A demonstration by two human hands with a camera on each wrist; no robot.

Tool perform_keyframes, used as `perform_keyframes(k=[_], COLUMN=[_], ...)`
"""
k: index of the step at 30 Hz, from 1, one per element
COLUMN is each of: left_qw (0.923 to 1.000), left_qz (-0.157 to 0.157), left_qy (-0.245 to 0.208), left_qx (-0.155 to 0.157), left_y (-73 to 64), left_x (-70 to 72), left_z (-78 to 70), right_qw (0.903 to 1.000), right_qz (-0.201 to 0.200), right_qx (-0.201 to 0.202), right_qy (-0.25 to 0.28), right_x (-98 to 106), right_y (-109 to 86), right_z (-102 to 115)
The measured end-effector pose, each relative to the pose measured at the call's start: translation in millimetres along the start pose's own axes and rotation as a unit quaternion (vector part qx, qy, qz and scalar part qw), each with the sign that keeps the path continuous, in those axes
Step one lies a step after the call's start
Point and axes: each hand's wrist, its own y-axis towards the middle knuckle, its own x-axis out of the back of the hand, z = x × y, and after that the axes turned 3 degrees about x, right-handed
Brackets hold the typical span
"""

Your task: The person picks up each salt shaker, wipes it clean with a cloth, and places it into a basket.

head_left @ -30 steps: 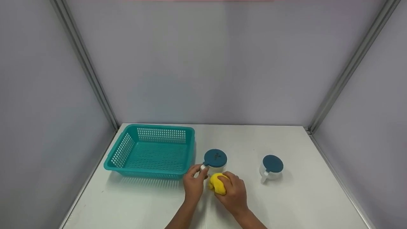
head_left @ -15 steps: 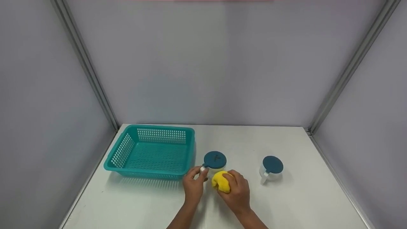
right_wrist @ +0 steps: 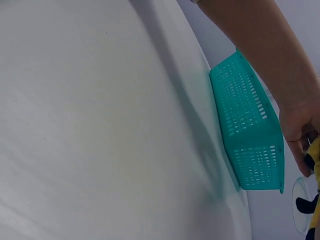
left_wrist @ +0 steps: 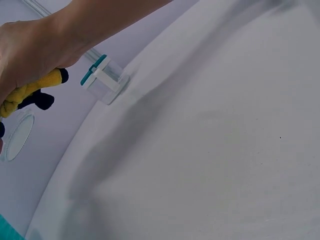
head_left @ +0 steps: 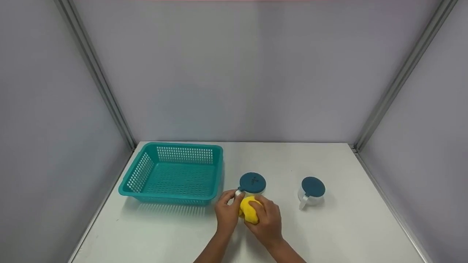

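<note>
My left hand (head_left: 227,212) pinches the white handle of a clear jar (head_left: 252,182) with a round dark teal lid. The jar is lifted off the table; its round base (left_wrist: 21,137) shows in the left wrist view. My right hand (head_left: 268,221) grips a bunched yellow cloth (head_left: 250,210) against the jar's near side. Black parts show on the cloth (left_wrist: 35,92) in the left wrist view. Much of the jar's body is hidden behind cloth and fingers. A second lidded jar (head_left: 313,187) of the same kind stands on the right, its handle towards me.
A teal perforated basket (head_left: 170,200) stands on the left of the white table (head_left: 164,233), close by my left hand. Grey panel walls (head_left: 234,73) close off the back and both sides.
Jar and left hand have shifted slightly right. The right hand with the cloth moved a little right and away, then back left against the jar. The basket and second jar have stayed put.
</note>
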Motion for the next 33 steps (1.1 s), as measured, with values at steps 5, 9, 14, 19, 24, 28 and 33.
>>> perform_keyframes(k=[5,9,14,19,24,28,33], left_qw=[0.9999,1.0000,0.9998,1.0000,0.9998,0.9994,0.9988], left_qz=[-0.003,0.004,0.004,-0.002,-0.004,-0.003,0.003], left_qy=[0.006,-0.001,-0.005,-0.008,-0.022,-0.034,-0.047], left_qx=[0.010,-0.007,-0.019,0.000,0.000,0.002,0.008], left_y=[5.6,6.2,7.7,7.4,7.5,7.6,4.6], left_x=[-5.3,-4.7,-3.2,-2.1,-1.3,-1.0,1.2], left_z=[18.9,22.5,22.9,21.7,21.3,19.8,8.2], right_qw=[0.9999,0.9995,0.9991,0.9987,0.9986,0.9985,0.9980], right_qz=[0.001,0.006,0.017,0.030,0.033,0.032,0.045], right_qx=[0.011,0.023,0.024,0.023,0.027,0.030,0.023], right_qy=[-0.010,-0.020,-0.031,-0.035,-0.033,-0.033,-0.038], right_x=[-3,-5,-7,-10,-11,-12,-14], right_y=[-2.9,-6.3,-9.5,-14.7,-18.6,-20.9,-23.7], right_z=[1,1,-1,-1,-2,-3,-2])
